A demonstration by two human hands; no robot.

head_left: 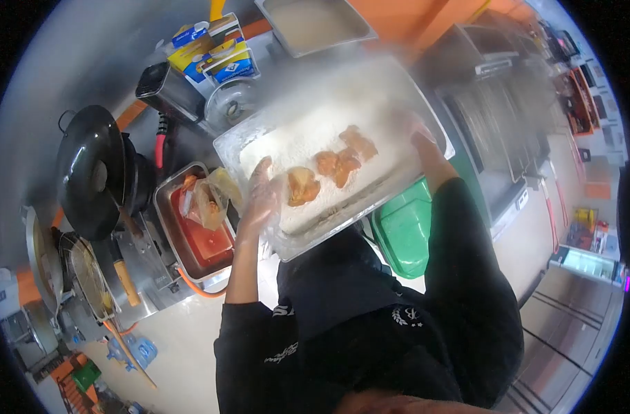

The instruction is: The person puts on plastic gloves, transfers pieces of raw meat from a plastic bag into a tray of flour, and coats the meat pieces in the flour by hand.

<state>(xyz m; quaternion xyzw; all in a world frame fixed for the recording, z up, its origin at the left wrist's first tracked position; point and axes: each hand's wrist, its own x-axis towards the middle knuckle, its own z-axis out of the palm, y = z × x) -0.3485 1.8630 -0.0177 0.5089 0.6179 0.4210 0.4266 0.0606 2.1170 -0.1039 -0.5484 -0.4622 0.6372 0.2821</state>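
A large metal tray (295, 250) of white flour (273, 146) lies in front of me. Several pieces of raw, coated meat (337, 166) rest on the flour in a slanting row. My left hand (263, 200), in a clear plastic glove, is at the tray's left side beside the nearest meat piece (302, 186); its fingers look stretched out and hold nothing I can see. At the tray's right side is my right hand (418, 134), also apparently gloved. Haze and blur hide its fingers, and what it touches is unclear.
Left of the tray stands a metal pan (199, 265) with red liquid and a plastic bag (208, 203). A black wok (90, 172) sits farther left. Behind are boxes (221, 55) and another tray (315, 24). A green bin (401, 228) stands below; fryer baskets (487, 121) are at right.
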